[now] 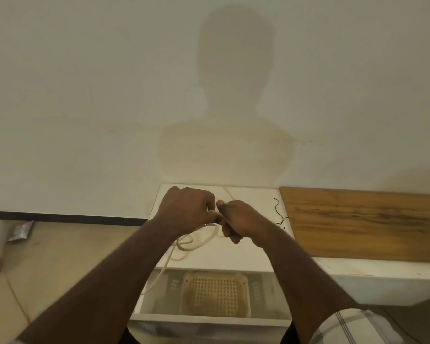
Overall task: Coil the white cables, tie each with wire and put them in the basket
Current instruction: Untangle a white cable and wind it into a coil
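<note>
White cable (196, 240) hangs in loose loops over the white shelf (253, 194), pinched by the curled fingers of left hand (188, 211) and right hand (238, 220); I'd keep turns even before tying, basket (215, 292) waiting below

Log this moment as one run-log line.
stage: coiling | left hand: holds cable | right hand: holds cable | tie wire: untouched on shelf | basket: no cable inside
</note>
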